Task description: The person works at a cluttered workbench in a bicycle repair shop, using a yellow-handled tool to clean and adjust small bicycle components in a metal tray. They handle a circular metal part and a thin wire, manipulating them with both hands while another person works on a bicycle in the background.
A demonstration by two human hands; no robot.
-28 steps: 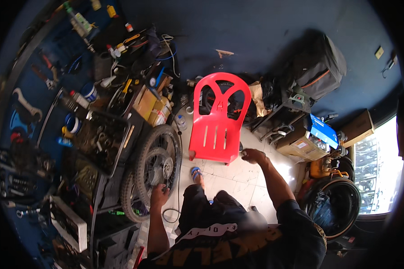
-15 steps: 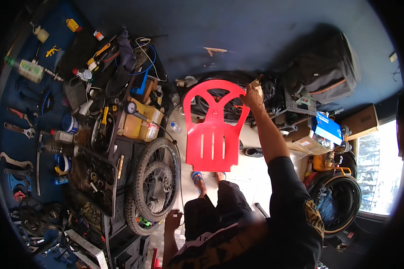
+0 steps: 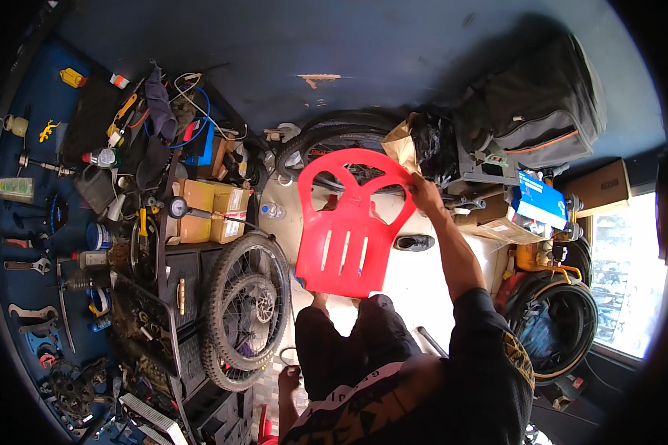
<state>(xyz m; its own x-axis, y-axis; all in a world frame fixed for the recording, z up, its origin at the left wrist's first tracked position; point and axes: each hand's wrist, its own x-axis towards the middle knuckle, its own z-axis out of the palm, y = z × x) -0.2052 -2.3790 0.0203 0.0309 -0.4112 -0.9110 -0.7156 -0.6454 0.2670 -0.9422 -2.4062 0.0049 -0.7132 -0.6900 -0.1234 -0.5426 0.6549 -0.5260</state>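
A red plastic chair point(image 3: 356, 263) with an arched, slotted back stands right in front of my knees, its lower part over my feet. My right hand point(image 3: 425, 194) grips the right side of the chair's back near the top, fingers closed round it. Low beside my left thigh, my left hand point(image 3: 290, 380) has curled fingers; whatever it holds is too small to make out. It is just below the two leaning bicycle wheels point(image 3: 235, 308).
Left are a cluttered tool wall point(image 3: 30, 245), shelving and boxes point(image 3: 194, 204). Spare tyres point(image 3: 323, 126), a black bag point(image 3: 542, 111), a dark shoe point(image 3: 414, 242) and a blue box point(image 3: 542, 196) lie ahead and right, with more wheels point(image 3: 549, 334) by the bright doorway.
My right hand rose and took hold of the chair back. The chair has come toward my legs and turned slightly. My left hand has dropped lower beside my thigh.
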